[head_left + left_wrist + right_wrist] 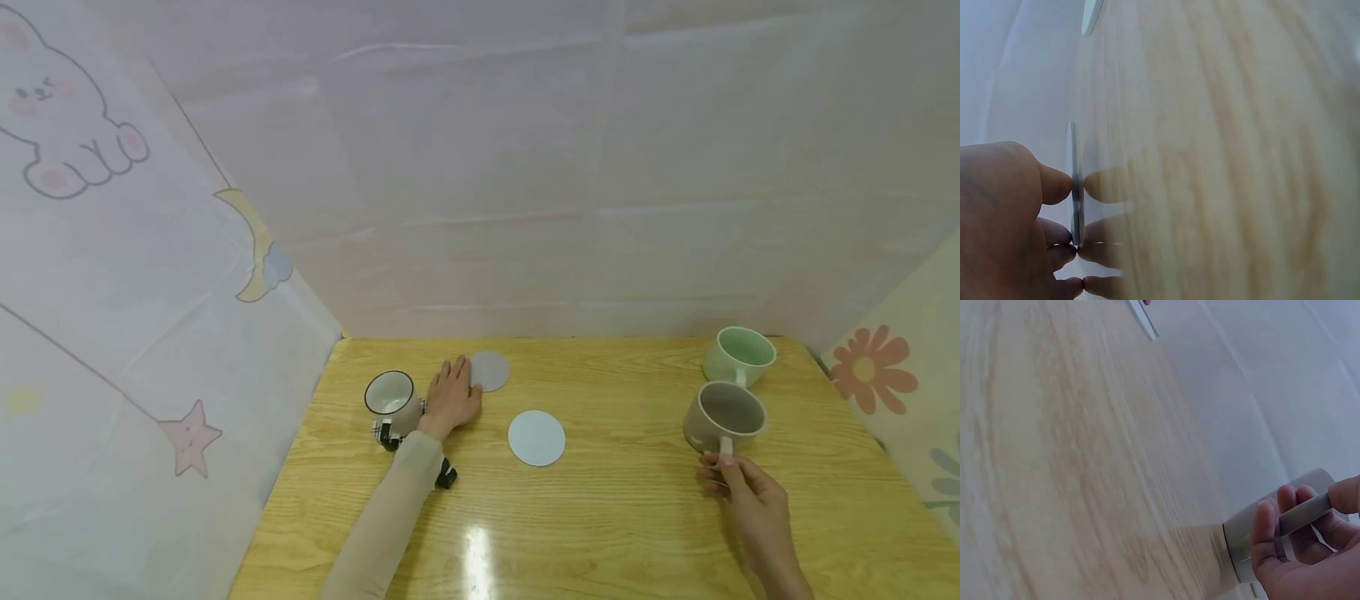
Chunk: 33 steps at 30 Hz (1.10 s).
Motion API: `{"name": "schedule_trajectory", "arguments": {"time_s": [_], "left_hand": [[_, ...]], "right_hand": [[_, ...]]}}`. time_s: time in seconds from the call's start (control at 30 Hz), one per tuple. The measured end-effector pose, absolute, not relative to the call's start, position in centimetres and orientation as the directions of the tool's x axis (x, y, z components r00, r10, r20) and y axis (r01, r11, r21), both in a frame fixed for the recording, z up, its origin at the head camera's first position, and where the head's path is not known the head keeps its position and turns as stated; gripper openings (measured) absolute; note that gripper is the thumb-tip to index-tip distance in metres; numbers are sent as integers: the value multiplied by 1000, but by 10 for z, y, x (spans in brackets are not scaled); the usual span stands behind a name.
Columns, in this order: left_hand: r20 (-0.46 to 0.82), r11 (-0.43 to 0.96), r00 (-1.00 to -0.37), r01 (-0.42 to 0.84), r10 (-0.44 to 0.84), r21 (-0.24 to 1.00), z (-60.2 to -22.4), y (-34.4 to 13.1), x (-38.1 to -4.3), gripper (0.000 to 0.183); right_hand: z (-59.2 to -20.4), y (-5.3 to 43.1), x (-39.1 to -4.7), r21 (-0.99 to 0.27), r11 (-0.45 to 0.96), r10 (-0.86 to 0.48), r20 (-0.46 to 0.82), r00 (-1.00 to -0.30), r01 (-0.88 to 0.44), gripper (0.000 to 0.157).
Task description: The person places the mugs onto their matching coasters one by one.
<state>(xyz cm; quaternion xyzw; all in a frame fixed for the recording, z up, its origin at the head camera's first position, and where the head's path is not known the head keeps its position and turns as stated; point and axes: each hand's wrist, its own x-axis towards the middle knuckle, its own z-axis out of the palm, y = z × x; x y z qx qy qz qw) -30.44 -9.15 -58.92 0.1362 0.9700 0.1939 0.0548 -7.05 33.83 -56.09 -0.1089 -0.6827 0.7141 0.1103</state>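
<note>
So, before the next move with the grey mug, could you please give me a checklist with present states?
1. Right hand holding the round, grey, ceramic-looking mug by its handle: ok.
2. Grey mug's mouth facing up: ok.
3. Grey mug clear of the round, pale-green, ceramic-looking mug behind it: cannot tell; they overlap in the head view.
4. Left hand touching the flat, round, grey disc: ok.
5. Flat, round, pale-blue disc uncovered: ok.
</note>
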Motion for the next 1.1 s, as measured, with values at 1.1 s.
{"name": "schedule_trajectory", "arguments": {"time_s": [1.1], "left_hand": [[-89,882,-946,253,312,398,-576,-94,-297,65]], "right_hand": [[-555,329,-81,-963,-263,358,-38,-933,-62,30]]}}
